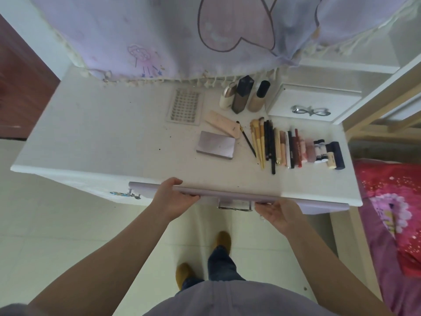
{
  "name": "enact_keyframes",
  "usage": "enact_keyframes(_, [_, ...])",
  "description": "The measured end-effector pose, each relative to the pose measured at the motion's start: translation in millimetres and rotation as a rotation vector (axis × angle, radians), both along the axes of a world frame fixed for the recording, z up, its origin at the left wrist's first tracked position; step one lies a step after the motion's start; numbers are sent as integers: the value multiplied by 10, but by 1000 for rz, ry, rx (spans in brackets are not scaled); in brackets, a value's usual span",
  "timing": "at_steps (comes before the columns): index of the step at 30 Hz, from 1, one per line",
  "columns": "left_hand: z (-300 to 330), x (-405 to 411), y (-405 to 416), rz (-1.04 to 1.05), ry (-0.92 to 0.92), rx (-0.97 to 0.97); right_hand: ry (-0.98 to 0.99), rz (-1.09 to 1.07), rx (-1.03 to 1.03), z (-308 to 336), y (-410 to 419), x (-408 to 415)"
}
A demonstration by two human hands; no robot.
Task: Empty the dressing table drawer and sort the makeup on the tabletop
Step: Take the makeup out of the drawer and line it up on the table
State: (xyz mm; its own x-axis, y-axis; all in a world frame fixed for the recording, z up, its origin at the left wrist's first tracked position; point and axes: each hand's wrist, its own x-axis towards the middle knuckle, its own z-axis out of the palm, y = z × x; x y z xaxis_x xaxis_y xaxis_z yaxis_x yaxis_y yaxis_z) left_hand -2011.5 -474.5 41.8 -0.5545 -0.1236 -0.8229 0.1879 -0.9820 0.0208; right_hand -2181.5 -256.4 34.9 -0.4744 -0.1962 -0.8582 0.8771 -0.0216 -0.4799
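Both hands sit on the drawer front (227, 194), a long lilac strip just under the tabletop's (102, 137) near edge. The left hand (174, 197) grips that strip from the left of the metal handle (235, 205): thumb on top, fingers curled under the lip. The right hand (276, 212) is right of the handle, fingers lying along the strip's underside with the palm turned up; whether they curl round it I cannot tell. The handle hangs untouched between the 2 hands. Both forearms reach up from the bottom of the view, bare, spread wide.

The drawer front lies almost flush with the tabletop edge, so nothing of the drawer's inside shows. Below the hands is open tiled floor (68, 236), with the person's 2 feet there. To the right of the right hand a pink bedspread (391, 213) comes close to the table's corner.

Beyond the hands, the left part of the tabletop is bare. Straight ahead of the grip lies a grey palette (216, 145), with a beige case (222, 124) touching its far edge and a lash tray (185, 106) further back. Ahead of the right hand a row of brushes and pencils (268, 142) runs on into lipsticks and small tubes (319, 151), side by side. Behind them 3 bottles (245, 93) stand near a small white box (314, 101). A sheer curtain (159, 37) hangs over the table's far edge.
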Motion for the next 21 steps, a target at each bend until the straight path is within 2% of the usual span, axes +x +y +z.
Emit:
enact_keyframes(1, [-6,13,-14,-76,1,-37,-2,75,25,3,29,-21])
enact_keyframes(2, [-4,32,-33,-237,-45,-127,2,197,76,18,63,-41])
enact_keyframes(4, [57,76,-77,-716,-225,-420,66,613,272,121,96,-119])
enact_keyframes(6, [175,30,-126,-1123,-371,-738,225,984,423,301,17,-255])
enact_keyframes(7, [248,-51,-151,-1218,-393,-882,353,1064,430,397,-73,-323])
enact_keyframes(8, [333,-173,-171,-1230,-393,-1019,517,1081,402,501,-191,-375])
enact_keyframes(11, [648,-675,-191,-1079,-357,-1388,1030,986,278,805,-653,-424])
enact_keyframes(14, [871,-1124,-204,-1039,-455,-1804,1560,968,423,983,-1046,-511])
enact_keyframes(15, [894,-1222,-199,-1028,-503,-1924,1672,958,485,1004,-1124,-554])
enact_keyframes(18, [816,-1335,-144,-1032,-617,-2192,1791,1136,740,903,-1153,-639])
enact_keyframes(21, [609,-1271,-53,-1103,-671,-2334,1808,1144,891,776,-966,-566])
